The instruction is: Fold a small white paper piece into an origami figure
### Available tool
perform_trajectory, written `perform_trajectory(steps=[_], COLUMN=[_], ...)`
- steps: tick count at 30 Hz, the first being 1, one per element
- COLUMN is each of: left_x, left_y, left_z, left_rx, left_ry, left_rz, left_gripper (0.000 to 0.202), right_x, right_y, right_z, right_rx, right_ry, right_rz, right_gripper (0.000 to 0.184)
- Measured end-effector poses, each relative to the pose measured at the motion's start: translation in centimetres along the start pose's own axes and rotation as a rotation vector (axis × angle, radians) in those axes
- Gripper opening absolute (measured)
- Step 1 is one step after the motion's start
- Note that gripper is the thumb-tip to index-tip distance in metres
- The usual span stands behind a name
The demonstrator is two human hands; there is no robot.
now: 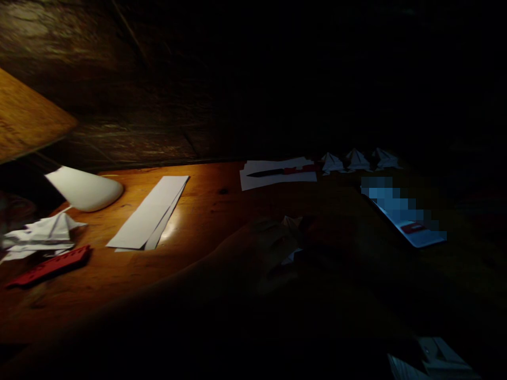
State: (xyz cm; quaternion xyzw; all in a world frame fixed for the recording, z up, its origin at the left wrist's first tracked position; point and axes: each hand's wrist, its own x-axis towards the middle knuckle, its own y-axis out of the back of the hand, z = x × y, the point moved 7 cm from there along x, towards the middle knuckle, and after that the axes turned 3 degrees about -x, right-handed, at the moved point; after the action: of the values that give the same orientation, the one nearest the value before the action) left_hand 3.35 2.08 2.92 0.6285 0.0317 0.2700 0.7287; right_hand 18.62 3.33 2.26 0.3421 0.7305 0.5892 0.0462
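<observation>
In deep shadow at the centre, my left hand (pixel 273 250) reaches in from the lower left, its fingers bent around a small folded paper figure (pixel 292 221). A pale corner of the paper also shows beneath the fingers. Just right of it the picture is too dark to make out my right hand. Behind the hand, a knife (pixel 277 171) with a dark blade and a red handle lies on white paper sheets (pixel 253 182). Three folded paper figures (pixel 357 160) stand in a row to the right of the knife.
A lamp with a white base (pixel 89 190) lights the wooden table (pixel 214 211) at left. Paper strips (pixel 148 216), crumpled-looking folded paper (pixel 43 232) and a red notched object (pixel 51 266) lie near it. A lit phone (pixel 396 211) is at right; more paper (pixel 443 359) lies lower right.
</observation>
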Motion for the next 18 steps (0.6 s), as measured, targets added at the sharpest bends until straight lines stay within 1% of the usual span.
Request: perform_trajectory(steps=[4,6,10,14,18], left_x=[0.4,0.6,0.5,0.3,0.3], left_y=[-0.2,-0.3,-1.0,-0.6,-0.3], left_z=[1.2,1.6,2.1,1.7,1.5], left_rx=[0.177,0.236,0.384,0.34,0.326], left_ry=[-0.055,-0.073,-0.138,-0.121,-0.117], left_rz=[0.043,0.058,0.031,0.1,0.125], left_gripper=[0.025,0.022,0.018,0.019,0.02], right_x=[0.1,0.1,-0.1,-0.2,-0.2], right_y=[-0.2,-0.6,-1.0,-0.9,-0.7], right_z=[-0.2,-0.2,-0.4,-0.5,-0.8], right_rx=[-0.034,-0.051,-0.1,-0.128,-0.118], right_ry=[0.001,0.003,0.01,0.005,0.004], right_rz=[0.015,0.017,0.014,0.006,0.002], right_gripper=[0.023,0.021,0.027,0.029,0.029])
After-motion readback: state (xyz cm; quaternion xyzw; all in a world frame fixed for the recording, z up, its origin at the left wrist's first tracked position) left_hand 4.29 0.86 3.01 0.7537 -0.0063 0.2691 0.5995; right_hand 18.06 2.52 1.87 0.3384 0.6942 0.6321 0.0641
